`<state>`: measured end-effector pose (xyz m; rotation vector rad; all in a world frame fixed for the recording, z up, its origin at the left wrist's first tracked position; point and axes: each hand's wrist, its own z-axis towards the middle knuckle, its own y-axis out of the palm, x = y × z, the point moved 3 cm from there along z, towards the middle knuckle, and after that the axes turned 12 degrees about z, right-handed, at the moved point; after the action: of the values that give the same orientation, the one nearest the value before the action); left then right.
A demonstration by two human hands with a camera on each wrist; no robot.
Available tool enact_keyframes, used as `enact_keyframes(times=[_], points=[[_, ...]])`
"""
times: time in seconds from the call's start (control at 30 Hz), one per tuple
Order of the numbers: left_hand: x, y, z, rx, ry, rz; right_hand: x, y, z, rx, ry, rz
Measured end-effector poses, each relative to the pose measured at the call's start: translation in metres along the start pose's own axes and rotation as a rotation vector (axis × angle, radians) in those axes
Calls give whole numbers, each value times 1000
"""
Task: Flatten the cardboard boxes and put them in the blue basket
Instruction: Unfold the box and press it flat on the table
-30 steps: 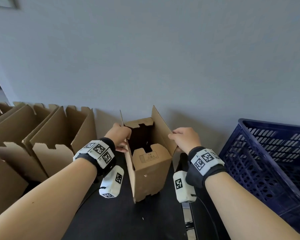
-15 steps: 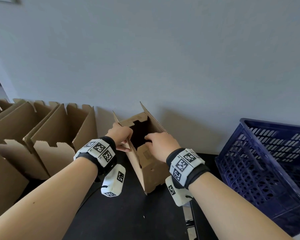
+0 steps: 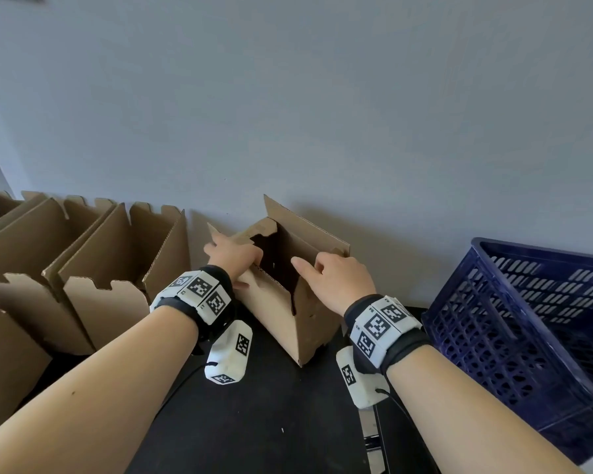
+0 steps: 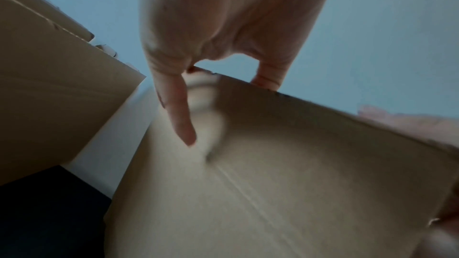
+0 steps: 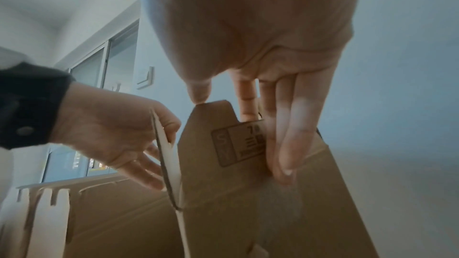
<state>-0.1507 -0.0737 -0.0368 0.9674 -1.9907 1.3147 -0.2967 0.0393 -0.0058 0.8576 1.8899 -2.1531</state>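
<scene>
Box, a small open-topped brown cardboard carton point(image 3: 290, 302), stands tilted on the black tabletop point(image 3: 254, 422) betw. both hands, L hand point(image 3: 233, 256) gripping its left wall, R hand point(image 3: 336, 282) w/ straight fingers pressing the near flap, and the dark-blue slotted plastic basket point(image 3: 528, 319) lies to the right, nearer the R hand.

Blue basket point(image 3: 528, 323) (right side) cut off

A plain grey-blue wall point(image 3: 288, 97) rises behind the black tabletop point(image 3: 254, 422).
</scene>
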Motion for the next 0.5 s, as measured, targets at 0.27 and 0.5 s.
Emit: enact_keyframes(times=[0.27,0.5], points=[[8,-15,9,114,164,344,21,-19,-3,53,98,50],[3,-32,19,-78,184,633,38,-30,-12,149,101,103]])
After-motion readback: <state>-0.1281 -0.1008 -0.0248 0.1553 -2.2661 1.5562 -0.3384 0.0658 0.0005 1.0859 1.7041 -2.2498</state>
